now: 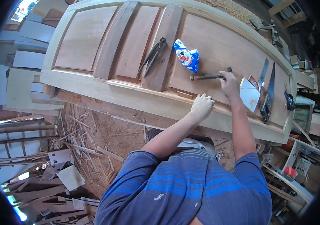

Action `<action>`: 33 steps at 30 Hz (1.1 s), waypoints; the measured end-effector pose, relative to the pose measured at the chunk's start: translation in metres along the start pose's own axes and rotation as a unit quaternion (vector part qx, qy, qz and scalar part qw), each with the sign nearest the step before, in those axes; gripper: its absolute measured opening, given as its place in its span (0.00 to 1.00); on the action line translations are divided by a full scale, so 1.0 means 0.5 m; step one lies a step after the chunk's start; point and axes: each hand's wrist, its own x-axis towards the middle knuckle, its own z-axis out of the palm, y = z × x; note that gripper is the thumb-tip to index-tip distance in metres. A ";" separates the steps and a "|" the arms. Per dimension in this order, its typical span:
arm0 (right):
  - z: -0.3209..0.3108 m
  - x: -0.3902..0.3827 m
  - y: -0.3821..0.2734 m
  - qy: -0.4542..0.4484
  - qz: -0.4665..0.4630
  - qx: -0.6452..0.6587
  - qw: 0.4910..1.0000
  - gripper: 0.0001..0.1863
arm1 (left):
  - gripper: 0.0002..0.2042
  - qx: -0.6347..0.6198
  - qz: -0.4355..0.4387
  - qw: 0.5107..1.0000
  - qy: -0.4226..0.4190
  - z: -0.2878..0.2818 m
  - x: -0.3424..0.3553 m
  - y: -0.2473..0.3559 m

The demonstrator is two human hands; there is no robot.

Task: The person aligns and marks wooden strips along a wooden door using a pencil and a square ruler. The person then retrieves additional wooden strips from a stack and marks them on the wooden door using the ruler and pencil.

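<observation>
A panelled wooden door (130, 92) lies flat in front of me. My right hand (229, 86) is closed around a hammer (208, 77) just above the large right panel, its handle pointing left and a dark block showing beyond my fingers. My left hand (203, 105) is closed at the near frame edge, beside a short pale wood strip (185, 95); its fingers hide whatever they may hold. Pincers (154, 56) rest on a cross rail. A blue and white packet (187, 56) sits on the panel, left of the hammer and farther away.
Right of my hands lie a handsaw (268, 98), a long narrow blade (263, 73), a white flat piece (249, 94) and a small black item (289, 100). Wood offcuts (109, 153) and shavings cover the floor at left. Shelving (298, 157) stands at right.
</observation>
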 end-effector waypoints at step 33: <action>-0.071 -0.108 -0.086 -0.248 0.160 0.120 0.948 0.18 | 0.11 -0.104 0.093 0.990 0.029 -0.047 -0.030 -0.113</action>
